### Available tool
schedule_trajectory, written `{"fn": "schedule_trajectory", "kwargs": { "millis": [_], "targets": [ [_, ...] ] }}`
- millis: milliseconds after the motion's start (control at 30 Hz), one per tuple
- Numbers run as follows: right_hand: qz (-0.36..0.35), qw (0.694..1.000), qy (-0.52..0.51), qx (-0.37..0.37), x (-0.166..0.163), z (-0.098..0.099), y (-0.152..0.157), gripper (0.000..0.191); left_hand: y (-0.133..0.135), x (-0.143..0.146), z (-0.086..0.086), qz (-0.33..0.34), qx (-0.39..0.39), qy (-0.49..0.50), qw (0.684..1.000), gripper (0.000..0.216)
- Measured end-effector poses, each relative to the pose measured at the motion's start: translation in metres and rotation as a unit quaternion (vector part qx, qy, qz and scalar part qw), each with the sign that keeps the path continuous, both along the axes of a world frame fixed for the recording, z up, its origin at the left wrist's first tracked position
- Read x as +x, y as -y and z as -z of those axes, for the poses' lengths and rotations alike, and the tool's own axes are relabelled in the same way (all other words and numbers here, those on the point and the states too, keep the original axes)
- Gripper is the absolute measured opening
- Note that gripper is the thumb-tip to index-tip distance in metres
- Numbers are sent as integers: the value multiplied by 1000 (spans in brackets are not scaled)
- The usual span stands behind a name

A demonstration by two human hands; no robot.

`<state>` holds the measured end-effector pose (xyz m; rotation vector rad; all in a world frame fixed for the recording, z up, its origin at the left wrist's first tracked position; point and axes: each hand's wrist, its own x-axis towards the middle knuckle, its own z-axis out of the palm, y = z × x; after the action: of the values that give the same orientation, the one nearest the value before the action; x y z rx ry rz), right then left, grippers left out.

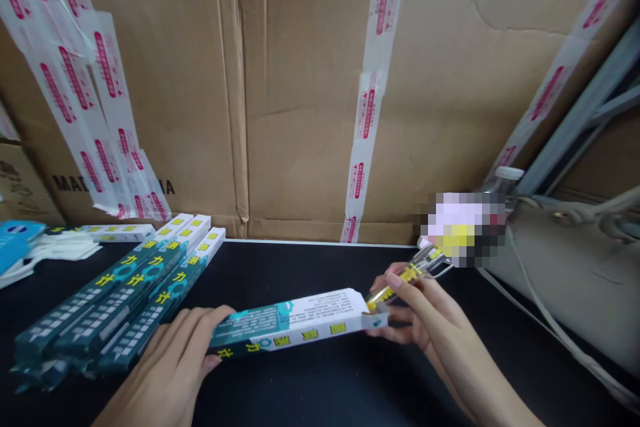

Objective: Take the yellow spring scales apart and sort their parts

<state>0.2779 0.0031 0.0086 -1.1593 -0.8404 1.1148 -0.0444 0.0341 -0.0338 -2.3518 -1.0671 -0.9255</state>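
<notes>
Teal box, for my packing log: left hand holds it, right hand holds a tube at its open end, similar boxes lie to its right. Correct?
No: the head view shows the similar boxes left of the teal box. The left hand holds it; the right hand holds the tube at its open end.

Left hand and right hand are bare, both forearms likewise uncovered up to the frame edge, fingers slender, nails too blurred to assess.
</notes>
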Motion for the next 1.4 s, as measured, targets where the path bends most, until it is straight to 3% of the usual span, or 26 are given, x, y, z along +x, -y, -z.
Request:
{"fn": "schedule_trajectory", "kwargs": {
  "millis": [267, 400, 600, 933, 1133, 1400],
  "targets": [
    [-2, 989, 133, 60, 3, 2, -1, 43, 0, -1, 2, 11, 3, -31, 999, 30],
    [0, 995, 82, 48, 4, 0, -1, 46, 1, -6, 11, -14, -47, -20, 999, 34],
    [-57, 998, 0, 12, 1, -2, 2, 45, 4, -8, 12, -12, -98, -17, 995, 39],
    [-117, 991, -57, 14, 7, -3, -2, 46, 3, -11, 15, -14, -107, -9, 994, 40],
    [-120, 991, -54, 18, 5, -2, 4, 28, 3, -12, 18, -34, -94, 3, 995, 37],
    [-122, 990, -71, 5, 2, 0, 3, 33, 0, -7, 13, -25, -97, 31, 995, 33]
  ]
}}
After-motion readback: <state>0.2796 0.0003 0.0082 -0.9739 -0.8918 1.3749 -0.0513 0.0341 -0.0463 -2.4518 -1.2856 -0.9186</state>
